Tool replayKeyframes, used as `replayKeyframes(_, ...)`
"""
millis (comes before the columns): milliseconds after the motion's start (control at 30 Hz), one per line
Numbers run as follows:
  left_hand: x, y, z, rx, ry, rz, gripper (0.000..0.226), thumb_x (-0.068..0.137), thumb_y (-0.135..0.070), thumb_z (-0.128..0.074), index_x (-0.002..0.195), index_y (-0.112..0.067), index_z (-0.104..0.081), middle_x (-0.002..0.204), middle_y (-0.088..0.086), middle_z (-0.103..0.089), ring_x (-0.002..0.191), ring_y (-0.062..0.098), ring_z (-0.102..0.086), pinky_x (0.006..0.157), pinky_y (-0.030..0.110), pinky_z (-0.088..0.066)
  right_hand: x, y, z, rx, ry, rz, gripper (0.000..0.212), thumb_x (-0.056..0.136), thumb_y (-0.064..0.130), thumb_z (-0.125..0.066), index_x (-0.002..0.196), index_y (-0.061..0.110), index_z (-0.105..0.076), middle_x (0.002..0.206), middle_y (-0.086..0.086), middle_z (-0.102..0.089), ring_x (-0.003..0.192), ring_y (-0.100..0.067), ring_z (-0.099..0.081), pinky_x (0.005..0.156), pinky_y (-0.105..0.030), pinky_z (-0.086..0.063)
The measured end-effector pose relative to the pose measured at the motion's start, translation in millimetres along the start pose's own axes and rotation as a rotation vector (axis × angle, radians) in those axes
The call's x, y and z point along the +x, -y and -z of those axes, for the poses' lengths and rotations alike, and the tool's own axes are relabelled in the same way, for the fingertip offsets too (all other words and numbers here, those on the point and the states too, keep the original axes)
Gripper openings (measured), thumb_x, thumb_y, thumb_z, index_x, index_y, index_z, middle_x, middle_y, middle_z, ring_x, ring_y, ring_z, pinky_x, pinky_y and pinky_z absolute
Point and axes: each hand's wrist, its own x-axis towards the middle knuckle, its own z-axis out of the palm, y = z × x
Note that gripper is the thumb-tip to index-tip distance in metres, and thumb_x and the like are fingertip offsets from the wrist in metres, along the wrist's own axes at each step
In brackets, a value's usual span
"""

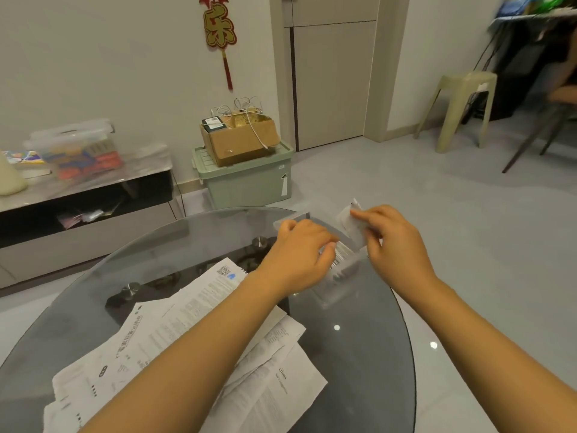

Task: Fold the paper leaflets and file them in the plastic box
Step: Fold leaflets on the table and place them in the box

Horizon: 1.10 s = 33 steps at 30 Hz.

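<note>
Pinching a small folded leaflet (352,221) between curled fingers, the right hand (395,242) holds it above the far end of the clear plastic box (340,270) on the glass bench (359,339). The left hand (299,251) reaches into the box with fingers bent, touching the folded leaflets (342,256) filed inside; their number is unclear. Several unfolded leaflets (193,339) lie overlapping nearer on the bench.

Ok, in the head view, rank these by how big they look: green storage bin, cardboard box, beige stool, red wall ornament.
1. green storage bin
2. beige stool and cardboard box: too alike to rank
3. red wall ornament

All stand far off, so true sizes may differ.
</note>
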Motion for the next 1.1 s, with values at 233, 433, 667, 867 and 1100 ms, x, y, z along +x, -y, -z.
replayKeyframes(233, 17.0, 7.7, -14.5, 0.150, 0.142, -0.153, 0.077, 0.079, -0.046, 0.000, 0.128, -0.023, -0.055, 0.134, -0.008, -0.051, 0.114, 0.011, -0.038, 0.091, 0.028, -0.018, 4.5, -3.7, -11.2, -0.102, 0.114, -0.044, 0.039, 0.090, 0.001, -0.050, 0.127, 0.012, -0.057, 0.112, -0.007, -0.063, 0.102, -0.023, -0.057, 0.085, -0.019, -0.038)
replayKeyframes(433, 15.9, 10.8, -16.9, 0.091, 0.091, -0.158, 0.075, 0.076, -0.046, -0.002, 0.109, -0.018, -0.063, 0.115, -0.005, -0.059, 0.104, 0.011, -0.041, 0.085, 0.025, -0.021, 7.4, 3.9, -17.4, -0.244, 0.117, -0.090, 0.029, 0.086, -0.003, -0.049, 0.110, 0.008, -0.062, 0.094, -0.011, -0.065, 0.087, -0.027, -0.055, 0.072, -0.035, -0.045)
replayKeyframes(667, 12.5, 11.0, -19.5, 0.026, 0.054, -0.110, 0.065, 0.084, -0.041, -0.010, 0.122, -0.019, -0.058, 0.122, -0.004, -0.058, 0.112, 0.011, -0.042, 0.094, 0.027, -0.024, 14.8, -0.9, -20.9, -0.251, 0.217, -0.224, 0.026, 0.092, 0.010, -0.050, 0.108, 0.015, -0.070, 0.104, -0.007, -0.055, 0.108, -0.023, -0.047, 0.083, -0.024, -0.036)
replayKeyframes(867, 11.3, 10.4, -18.9, 0.006, 0.063, -0.083, 0.057, 0.089, -0.037, -0.023, 0.137, -0.018, -0.045, 0.142, -0.004, -0.044, 0.130, 0.011, -0.035, 0.106, 0.030, -0.024, 12.0, 2.0, -19.2, -0.198, 0.298, -0.325, 0.030, 0.092, 0.011, -0.045, 0.108, 0.018, -0.069, 0.113, -0.007, -0.048, 0.114, -0.023, -0.043, 0.091, -0.031, -0.041)
replayKeyframes(1100, 17.3, 10.7, -19.2, 0.139, 0.160, -0.103, 0.067, 0.085, -0.043, -0.008, 0.134, -0.023, -0.051, 0.137, -0.007, -0.050, 0.121, 0.012, -0.043, 0.096, 0.032, -0.032, 8.3, 1.8, -18.6, -0.027, 0.223, -0.367, 0.029, 0.091, 0.003, -0.042, 0.100, 0.010, -0.069, 0.111, -0.005, -0.049, 0.083, -0.012, -0.047, 0.072, -0.018, -0.034)
